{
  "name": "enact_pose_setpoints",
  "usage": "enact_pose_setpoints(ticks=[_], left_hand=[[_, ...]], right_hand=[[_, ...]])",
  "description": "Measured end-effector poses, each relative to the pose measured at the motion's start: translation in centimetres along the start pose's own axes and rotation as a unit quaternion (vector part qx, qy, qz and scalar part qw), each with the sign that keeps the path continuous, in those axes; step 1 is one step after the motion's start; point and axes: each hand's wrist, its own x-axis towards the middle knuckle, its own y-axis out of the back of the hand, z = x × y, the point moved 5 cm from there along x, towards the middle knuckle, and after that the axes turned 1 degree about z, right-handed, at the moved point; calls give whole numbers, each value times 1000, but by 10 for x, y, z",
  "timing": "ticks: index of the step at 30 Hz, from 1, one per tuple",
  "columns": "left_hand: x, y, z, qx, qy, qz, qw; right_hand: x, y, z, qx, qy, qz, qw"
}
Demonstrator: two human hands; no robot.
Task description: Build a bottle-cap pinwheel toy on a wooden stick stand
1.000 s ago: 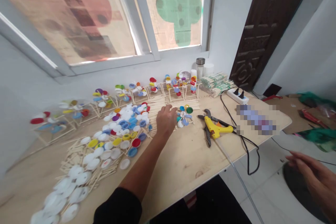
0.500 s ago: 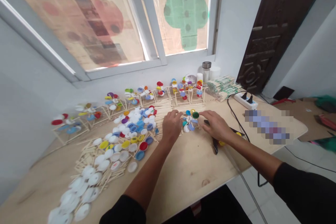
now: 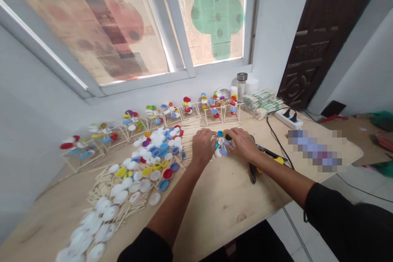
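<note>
A small wheel of coloured bottle caps (image 3: pixel 221 147) on sticks stands between my hands, just above the bare wood. My left hand (image 3: pixel 203 147) is closed at its left side, fingers bent and their tips at the wheel's edge. My right hand (image 3: pixel 242 144) closes on the right side, by the dark green cap, with the fingertips partly hidden. Right beside my right wrist lies a tool with a black handle and yellow parts (image 3: pixel 278 160), half covered by my forearm. Behind my left hand, a layer of thin wooden sticks (image 3: pixel 190 129) covers the table.
Loose bottle caps (image 3: pixel 144 186) and short sticks spread over the table's left side. Several finished cap wheels on stick frames (image 3: pixel 132 120) line the window wall. Bagged sticks (image 3: pixel 262 103), a glass jar (image 3: pixel 242 84) and a power strip (image 3: pixel 288 118) with a black cable are at the back right.
My right hand has moved left, in against the wheel, and now covers part of its right side and green cap. My left hand has barely shifted.
</note>
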Motion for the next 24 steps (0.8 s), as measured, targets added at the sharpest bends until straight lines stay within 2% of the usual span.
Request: enact_pose_setpoints(ticks=[10, 17, 24], left_hand=[[2, -5, -4, -16, 11, -18, 1000], [-6, -4, -15, -53, 32, 21, 998], [-16, -2, -21, -76, 54, 53, 994]], right_hand=[[-3, -2, -1, 10, 18, 14, 1000], [-2, 1, -2, 25, 37, 22, 999], [0, 17, -9, 40, 58, 36, 997]])
